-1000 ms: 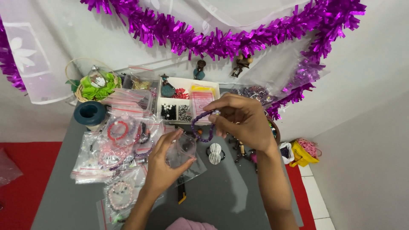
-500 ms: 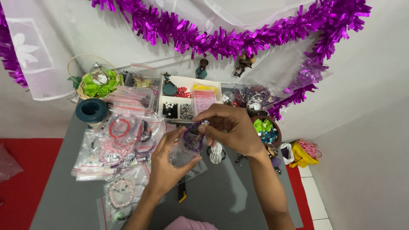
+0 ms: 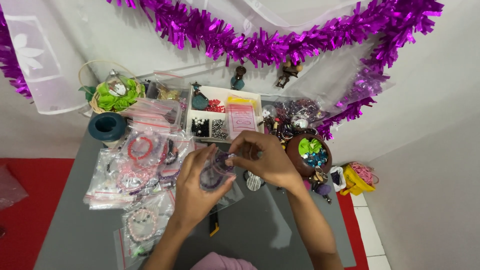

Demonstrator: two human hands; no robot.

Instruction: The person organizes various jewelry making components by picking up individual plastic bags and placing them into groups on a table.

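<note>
**Two hands on one small clear bag**

One small clear zip bag with a purple bead bracelet sits above the grey table's middle. The left hand cups it from below; the right hand pinches its top edge. One white bead tray stands at the far edge.

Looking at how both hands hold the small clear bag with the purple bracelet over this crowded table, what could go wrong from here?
1. The left hand and right hand hold the small clear bag only at its edges, so the purple bracelet might slip out.
2. Anything dropped may get lost among the pile of bagged bracelets.
3. The right forearm is close to the brown bowl, so a wide movement might knock it.
</note>
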